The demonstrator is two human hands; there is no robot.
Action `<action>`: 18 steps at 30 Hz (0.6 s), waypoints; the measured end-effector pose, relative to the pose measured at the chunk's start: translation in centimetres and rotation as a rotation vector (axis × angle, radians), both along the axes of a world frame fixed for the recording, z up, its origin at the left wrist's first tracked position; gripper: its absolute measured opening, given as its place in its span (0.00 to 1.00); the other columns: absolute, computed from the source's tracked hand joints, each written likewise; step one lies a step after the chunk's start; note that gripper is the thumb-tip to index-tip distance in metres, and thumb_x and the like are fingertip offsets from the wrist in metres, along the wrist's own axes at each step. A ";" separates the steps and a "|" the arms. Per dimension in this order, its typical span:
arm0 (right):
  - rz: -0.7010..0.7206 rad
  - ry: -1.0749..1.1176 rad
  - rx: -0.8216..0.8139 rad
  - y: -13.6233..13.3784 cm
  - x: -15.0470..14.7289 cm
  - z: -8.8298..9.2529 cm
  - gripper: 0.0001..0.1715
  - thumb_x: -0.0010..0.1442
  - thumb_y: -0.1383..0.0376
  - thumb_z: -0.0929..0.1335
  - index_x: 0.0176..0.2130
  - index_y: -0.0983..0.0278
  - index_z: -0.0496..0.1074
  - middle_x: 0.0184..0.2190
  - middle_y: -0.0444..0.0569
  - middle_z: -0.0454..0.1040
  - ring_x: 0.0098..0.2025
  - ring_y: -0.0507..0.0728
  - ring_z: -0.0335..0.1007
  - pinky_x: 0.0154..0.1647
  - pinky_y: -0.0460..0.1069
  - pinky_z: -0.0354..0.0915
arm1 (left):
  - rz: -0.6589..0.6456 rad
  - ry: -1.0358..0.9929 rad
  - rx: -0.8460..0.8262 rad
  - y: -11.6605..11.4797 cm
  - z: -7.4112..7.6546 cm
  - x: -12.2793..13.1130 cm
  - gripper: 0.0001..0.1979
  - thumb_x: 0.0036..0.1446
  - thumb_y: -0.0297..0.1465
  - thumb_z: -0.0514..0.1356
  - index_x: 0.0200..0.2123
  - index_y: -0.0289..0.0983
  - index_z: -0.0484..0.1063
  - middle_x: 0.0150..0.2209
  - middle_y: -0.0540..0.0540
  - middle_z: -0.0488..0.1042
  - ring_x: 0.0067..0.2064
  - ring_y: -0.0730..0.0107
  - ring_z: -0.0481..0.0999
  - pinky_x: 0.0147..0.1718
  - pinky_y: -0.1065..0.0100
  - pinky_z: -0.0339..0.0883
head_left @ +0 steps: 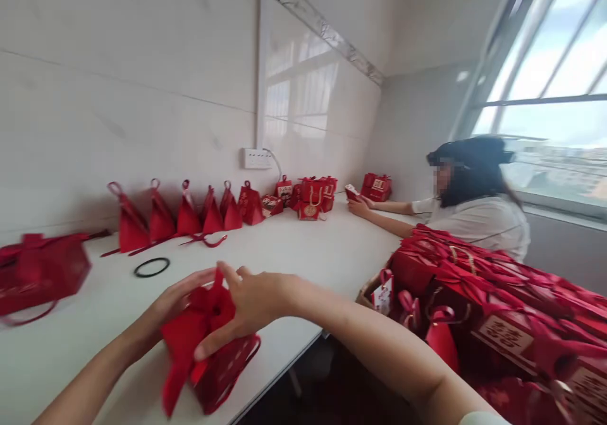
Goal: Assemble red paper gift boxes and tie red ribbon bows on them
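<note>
A red gift box [227,365] with a red ribbon bow on top stands tilted on the white table near its front edge. My left hand [183,291] wraps round its far left side, the fingertips partly hidden behind the ribbon. From the right, my right hand [253,301] grips the top, its thumb pressed on the near side and its fingers by the bow. One ribbon tail hangs down the front left. Beyond my hands lies a black ring [152,267], near a loose red ribbon [208,241].
Several red cone-shaped boxes [134,222] line the wall; more red boxes [310,198] stand farther back. A blurred red bag [42,270] is at left. A large carton of red gift boxes [502,336] sits at right. A co-worker [474,210] holds a red box at the table's far end.
</note>
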State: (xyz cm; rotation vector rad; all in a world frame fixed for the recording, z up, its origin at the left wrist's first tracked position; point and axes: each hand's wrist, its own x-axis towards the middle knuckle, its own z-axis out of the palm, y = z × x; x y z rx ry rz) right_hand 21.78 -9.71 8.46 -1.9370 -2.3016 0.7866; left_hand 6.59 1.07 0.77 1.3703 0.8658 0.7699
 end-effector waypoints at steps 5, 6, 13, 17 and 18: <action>0.166 0.342 0.016 4.4 0.2 -2.6 0.68 0.39 0.49 0.76 0.67 0.63 0.41 0.61 0.62 0.59 0.59 0.67 0.61 0.55 0.57 0.62 | -0.056 -0.257 -0.150 -0.1 -1.7 -1.2 0.21 0.42 0.46 0.63 0.35 0.36 0.74 0.37 0.42 0.78 0.42 0.56 0.76 0.42 0.62 0.69; 0.174 0.397 0.047 5.7 0.4 -3.0 0.65 0.39 0.52 0.76 0.66 0.62 0.45 0.61 0.60 0.60 0.58 0.66 0.61 0.55 0.57 0.62 | -0.027 -0.282 -0.110 0.2 -2.2 -1.4 0.21 0.43 0.45 0.63 0.35 0.36 0.73 0.35 0.43 0.77 0.40 0.58 0.76 0.40 0.63 0.69; -0.037 0.732 0.378 9.8 0.0 -5.0 0.30 0.49 0.55 0.73 0.50 0.60 0.69 0.53 0.54 0.68 0.52 0.63 0.67 0.51 0.57 0.66 | 0.405 -0.251 0.112 0.3 -2.8 -1.6 0.14 0.50 0.41 0.59 0.26 0.37 0.63 0.23 0.52 0.66 0.26 0.73 0.66 0.26 0.72 0.60; -0.141 0.916 0.462 8.1 0.0 -6.9 0.29 0.58 0.42 0.61 0.43 0.61 0.68 0.48 0.54 0.71 0.49 0.62 0.69 0.48 0.58 0.67 | 0.415 -0.196 0.170 -0.1 -2.1 -2.0 0.18 0.55 0.45 0.54 0.25 0.36 0.64 0.23 0.50 0.65 0.28 0.71 0.65 0.26 0.72 0.59; -0.117 0.903 0.470 7.7 0.1 -7.2 0.30 0.56 0.40 0.62 0.43 0.61 0.67 0.47 0.54 0.71 0.47 0.62 0.70 0.47 0.58 0.67 | 0.411 -0.173 0.177 -0.1 -1.9 -2.1 0.18 0.56 0.45 0.54 0.24 0.36 0.64 0.22 0.49 0.65 0.28 0.71 0.65 0.26 0.72 0.58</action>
